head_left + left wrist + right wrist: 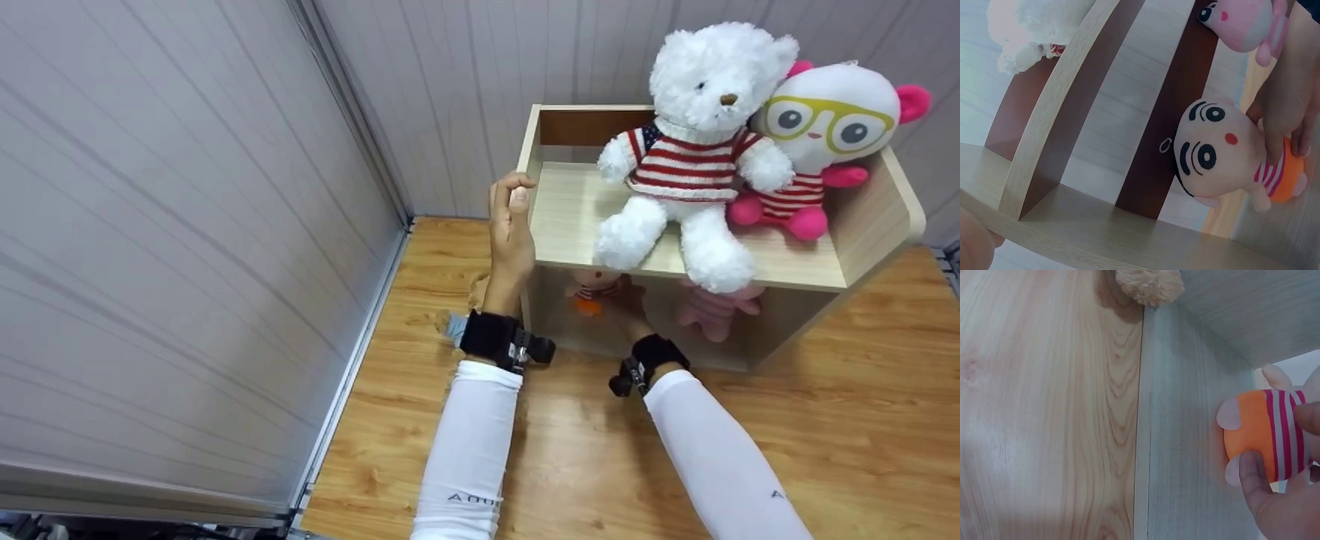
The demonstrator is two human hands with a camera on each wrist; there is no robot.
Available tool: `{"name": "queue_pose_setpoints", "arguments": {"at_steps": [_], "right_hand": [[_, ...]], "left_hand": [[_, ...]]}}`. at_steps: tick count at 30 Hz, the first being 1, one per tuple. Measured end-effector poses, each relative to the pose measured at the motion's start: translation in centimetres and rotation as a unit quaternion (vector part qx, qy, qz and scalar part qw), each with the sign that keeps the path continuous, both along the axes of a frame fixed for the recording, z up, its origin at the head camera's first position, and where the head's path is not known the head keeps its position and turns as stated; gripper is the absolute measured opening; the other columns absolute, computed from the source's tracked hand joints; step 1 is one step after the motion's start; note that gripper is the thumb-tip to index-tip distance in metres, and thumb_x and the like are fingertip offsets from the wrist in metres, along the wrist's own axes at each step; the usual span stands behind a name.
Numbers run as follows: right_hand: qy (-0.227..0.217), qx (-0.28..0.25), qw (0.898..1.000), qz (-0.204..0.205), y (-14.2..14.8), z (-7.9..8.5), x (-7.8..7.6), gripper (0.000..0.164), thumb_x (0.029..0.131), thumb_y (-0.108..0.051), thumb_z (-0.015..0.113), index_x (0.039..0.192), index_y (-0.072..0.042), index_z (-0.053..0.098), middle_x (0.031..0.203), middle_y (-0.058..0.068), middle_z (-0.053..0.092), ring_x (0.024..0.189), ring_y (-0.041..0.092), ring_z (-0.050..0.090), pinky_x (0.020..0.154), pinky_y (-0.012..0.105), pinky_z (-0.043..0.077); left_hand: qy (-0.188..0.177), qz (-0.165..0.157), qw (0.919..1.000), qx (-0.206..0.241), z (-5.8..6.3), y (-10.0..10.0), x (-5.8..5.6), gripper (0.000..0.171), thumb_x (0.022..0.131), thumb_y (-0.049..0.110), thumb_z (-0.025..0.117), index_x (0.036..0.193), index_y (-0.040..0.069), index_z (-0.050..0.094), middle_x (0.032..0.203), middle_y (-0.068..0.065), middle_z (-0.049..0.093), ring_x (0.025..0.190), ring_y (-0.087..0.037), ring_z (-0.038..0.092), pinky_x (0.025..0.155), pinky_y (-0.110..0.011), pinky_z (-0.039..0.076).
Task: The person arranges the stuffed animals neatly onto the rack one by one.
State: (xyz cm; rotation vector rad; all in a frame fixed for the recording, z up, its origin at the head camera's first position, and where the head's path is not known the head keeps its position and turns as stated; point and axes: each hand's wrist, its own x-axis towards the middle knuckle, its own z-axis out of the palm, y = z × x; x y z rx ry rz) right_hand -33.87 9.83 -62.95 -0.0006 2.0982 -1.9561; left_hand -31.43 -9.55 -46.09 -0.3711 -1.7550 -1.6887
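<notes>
Inside the lower compartment of a small wooden shelf (570, 202), my right hand (1283, 495) grips a plush doll (1213, 149) by its body. The doll has a large face, thick black brows, a pink-striped top and orange shorts (1249, 424). It stands against the shelf's back, above the bottom board. At the shelf's left side, my left hand (512, 232) holds the edge of the side panel (982, 174) with bent fingers. A pink plush toy (712, 307) sits to the right of the doll in the same compartment.
On the top board sit a white teddy bear (697, 157) in a striped sweater and a plush toy with yellow glasses (832, 120). A brown furry toy (1151, 284) lies on the wooden floor (397, 360) left of the shelf. Grey walls (187, 225) stand left and behind.
</notes>
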Motion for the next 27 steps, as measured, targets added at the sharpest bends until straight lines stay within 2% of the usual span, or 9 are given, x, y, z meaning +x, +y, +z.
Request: {"name": "queue_pose_setpoints", "arguments": {"at_steps": [2,3,5,9,14,17,22,24,27], "right_hand": [[-0.003,-0.021,1.0,-0.002,0.3,0.0,0.1,0.074,0.093,-0.011,0.067,0.155,-0.004,0.027,0.156,0.015,0.036,0.148,0.026,0.03,0.125,0.036,0.018],[0.027,0.068,0.997,-0.015,0.3,-0.2,0.0,0.08,0.092,-0.019,0.07,0.156,-0.003,0.025,0.154,0.017,0.037,0.145,0.028,0.032,0.124,0.036,0.02],[0.032,0.065,0.997,-0.014,0.5,-0.4,0.1,0.079,0.092,-0.02,0.071,0.155,-0.003,0.026,0.154,0.019,0.039,0.147,0.031,0.032,0.126,0.042,0.019],[0.041,0.124,0.991,-0.028,0.5,-1.0,0.3,0.079,0.09,-0.03,0.074,0.152,-0.003,0.034,0.149,0.02,0.05,0.141,0.032,0.041,0.123,0.044,0.025],[0.071,0.116,0.99,-0.04,0.1,-1.5,0.7,0.086,0.085,-0.023,0.08,0.154,-0.004,0.033,0.148,0.021,0.053,0.14,0.034,0.046,0.121,0.044,0.032],[0.086,0.082,0.992,-0.04,0.1,-1.5,0.9,0.087,0.084,-0.017,0.079,0.155,-0.003,0.032,0.149,0.022,0.051,0.14,0.036,0.046,0.121,0.045,0.032],[0.095,0.044,0.994,-0.044,0.0,-1.4,1.1,0.08,0.083,-0.011,0.077,0.152,-0.003,0.038,0.145,0.022,0.055,0.136,0.038,0.051,0.116,0.047,0.039],[0.096,0.066,0.992,-0.048,0.1,-1.4,1.3,0.08,0.084,-0.01,0.076,0.154,-0.003,0.038,0.146,0.024,0.053,0.138,0.039,0.048,0.116,0.05,0.037],[0.084,0.114,0.989,-0.052,0.4,-1.5,1.6,0.084,0.087,-0.008,0.07,0.159,-0.003,0.027,0.155,0.032,0.036,0.147,0.045,0.032,0.122,0.055,0.026]], "left_hand": [[0.001,-0.002,1.0,0.002,0.0,0.1,0.0,0.066,0.104,0.063,0.035,0.113,0.001,0.055,0.124,-0.015,0.048,0.12,-0.013,0.044,0.108,-0.031,0.034],[0.002,-0.002,1.0,0.002,0.0,0.2,0.0,0.068,0.103,0.065,0.034,0.113,0.001,0.055,0.124,-0.015,0.048,0.12,-0.013,0.044,0.108,-0.031,0.035],[0.003,-0.003,1.0,0.0,0.1,0.2,0.0,0.072,0.102,0.068,0.033,0.113,0.001,0.055,0.124,-0.015,0.048,0.12,-0.014,0.044,0.107,-0.031,0.034],[0.001,-0.004,1.0,-0.006,0.1,0.1,0.1,0.066,0.104,0.064,0.032,0.113,0.002,0.054,0.125,-0.015,0.047,0.123,-0.015,0.044,0.108,-0.032,0.034],[0.002,-0.014,0.9999,0.004,-0.1,0.0,0.0,0.059,0.106,0.058,0.033,0.114,0.002,0.054,0.128,-0.015,0.046,0.127,-0.018,0.043,0.112,-0.035,0.033],[0.002,-0.015,0.9998,0.01,-0.1,0.1,0.0,0.064,0.105,0.061,0.034,0.114,0.002,0.054,0.128,-0.014,0.046,0.127,-0.019,0.043,0.112,-0.035,0.033],[-0.007,-0.012,0.9998,0.012,-0.2,0.1,0.1,0.071,0.102,0.069,0.034,0.113,0.002,0.054,0.127,-0.012,0.046,0.125,-0.017,0.044,0.11,-0.034,0.033],[-0.004,-0.014,0.9998,0.013,-0.1,0.1,0.0,0.071,0.102,0.069,0.035,0.113,0.002,0.054,0.126,-0.012,0.046,0.126,-0.017,0.044,0.111,-0.034,0.033],[0.005,-0.016,0.9997,0.015,0.0,0.0,-0.1,0.069,0.103,0.066,0.036,0.113,0.0,0.053,0.125,-0.012,0.047,0.126,-0.018,0.044,0.111,-0.034,0.033]]}}
